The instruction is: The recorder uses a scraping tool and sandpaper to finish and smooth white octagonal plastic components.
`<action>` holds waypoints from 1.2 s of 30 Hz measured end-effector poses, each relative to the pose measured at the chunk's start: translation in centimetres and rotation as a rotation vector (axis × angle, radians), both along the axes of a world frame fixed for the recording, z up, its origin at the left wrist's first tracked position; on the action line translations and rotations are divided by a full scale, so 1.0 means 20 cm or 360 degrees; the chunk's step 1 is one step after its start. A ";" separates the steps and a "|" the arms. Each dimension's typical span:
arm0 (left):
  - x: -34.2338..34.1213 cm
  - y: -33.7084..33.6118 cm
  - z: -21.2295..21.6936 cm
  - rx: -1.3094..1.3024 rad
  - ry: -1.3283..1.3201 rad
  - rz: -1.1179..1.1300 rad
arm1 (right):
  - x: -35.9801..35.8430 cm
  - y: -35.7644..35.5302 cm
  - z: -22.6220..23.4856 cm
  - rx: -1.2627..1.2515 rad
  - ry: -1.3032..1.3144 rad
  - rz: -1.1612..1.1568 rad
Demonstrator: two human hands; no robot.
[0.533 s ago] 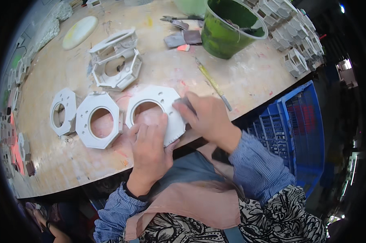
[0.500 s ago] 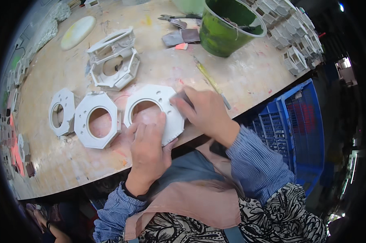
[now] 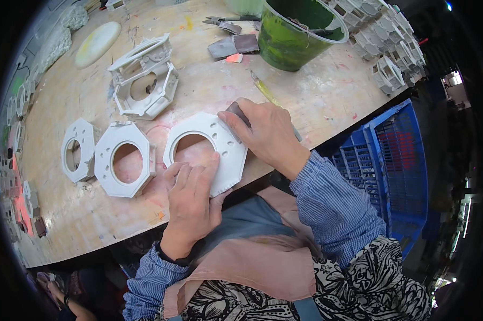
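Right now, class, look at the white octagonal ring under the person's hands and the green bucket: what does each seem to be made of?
The white octagonal ring looks like unglazed clay or plaster: matte, chalky white, thick-walled, no shine, though which one is uncertain. The green bucket appears to be plastic: its thin wall is translucent, smooth and slightly glossy, with a rolled rim.

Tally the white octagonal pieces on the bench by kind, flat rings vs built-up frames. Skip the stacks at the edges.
Flat octagonal rings: 3, namely the ring under both hands, the middle ring, the small left ring
Built-up octagonal frames: 1, the frame behind them; it may be two stacked, hard to tell
Total: 4
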State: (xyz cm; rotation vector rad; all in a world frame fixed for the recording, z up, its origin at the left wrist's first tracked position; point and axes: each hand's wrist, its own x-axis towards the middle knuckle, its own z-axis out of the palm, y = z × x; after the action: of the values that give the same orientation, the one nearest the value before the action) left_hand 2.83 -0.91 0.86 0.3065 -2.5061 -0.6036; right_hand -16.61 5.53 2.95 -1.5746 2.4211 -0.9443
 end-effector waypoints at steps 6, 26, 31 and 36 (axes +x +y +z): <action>0.01 0.00 0.00 -0.0025 0.0001 0.0037 | 0.07 0.10 -0.01 0.0091 -0.0031 0.0046; 0.00 0.00 0.00 -0.0040 0.0006 0.0054 | -0.08 0.05 -0.01 0.0126 0.0272 0.0075; 0.00 0.00 0.00 -0.0023 0.0013 0.0037 | -0.13 0.08 -0.03 -0.0192 -0.0779 -0.0049; 0.00 0.01 0.00 -0.0036 0.0011 0.0051 | -0.03 0.10 -0.03 -0.0089 -0.0778 -0.0006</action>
State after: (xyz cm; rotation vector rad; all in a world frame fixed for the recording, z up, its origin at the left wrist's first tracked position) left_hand 2.81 -0.74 0.95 0.3350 -2.4947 -0.5626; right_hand -17.23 7.52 2.29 -1.1757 2.0711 -1.2352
